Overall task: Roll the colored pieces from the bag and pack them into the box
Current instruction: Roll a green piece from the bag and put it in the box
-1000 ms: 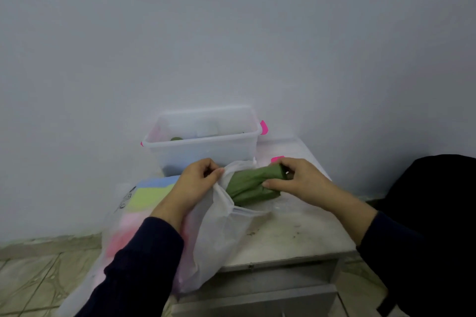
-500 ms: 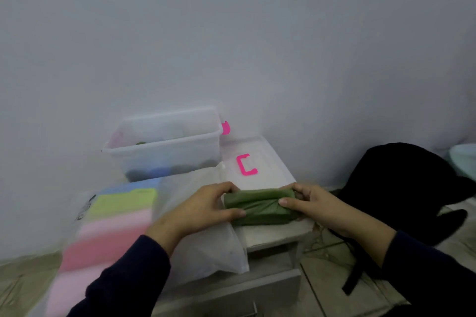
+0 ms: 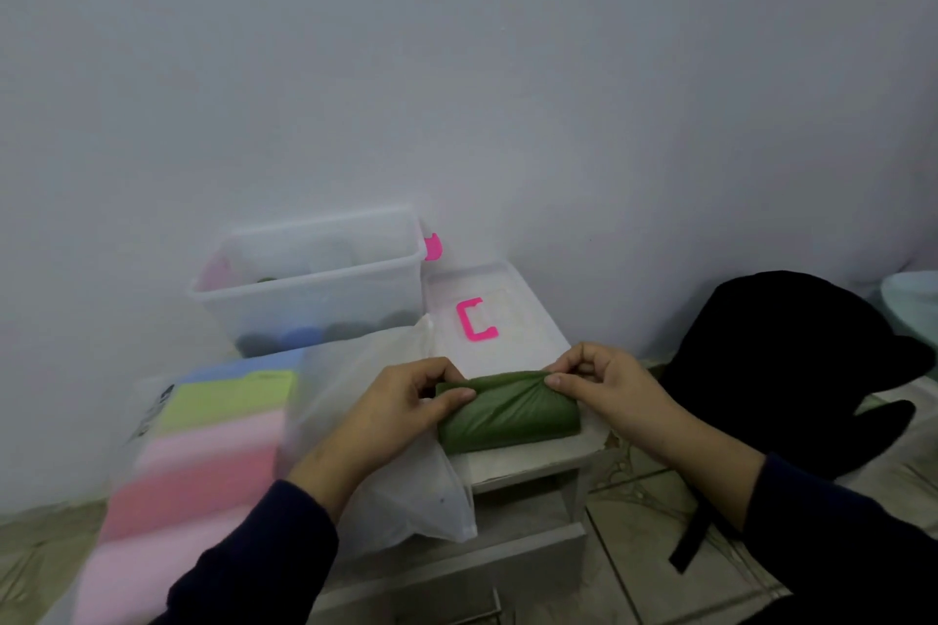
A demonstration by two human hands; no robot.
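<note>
On the table [image 3: 528,464], both hands (left hand [image 3: 401,404], right hand [image 3: 604,383]) pinch the green piece [image 3: 507,414], fingers clamped.

Green piece [image 3: 507,414]: thin matt cloth, finely creased where gathered, part rolled.

Bag [image 3: 386,472]: translucent white plastic film, soft sheen, wrinkled.

Stack in bag [image 3: 203,447]: flat pieces in blue, lime, pale pink and coral; matt look, material blurred and unclear.

Box [image 3: 314,289]: frosted translucent plastic, smooth walls, faint gloss at the rim; pink clip [image 3: 432,248] of glossy plastic at one end.

Lid [image 3: 507,320]: same frosted plastic, with a bright pink plastic handle [image 3: 476,320].

Worktop [image 3: 528,459]: pale painted surface, matt, lightly scuffed.

Sleeve [image 3: 264,558]: dark navy knit cloth, matt.

Black bag [image 3: 792,371]: matt black fabric with a woven strap.

Floor [image 3: 634,538]: mottled stone-look tiles, slight shine.

Wall [image 3: 457,66]: smooth matt paint.
</note>
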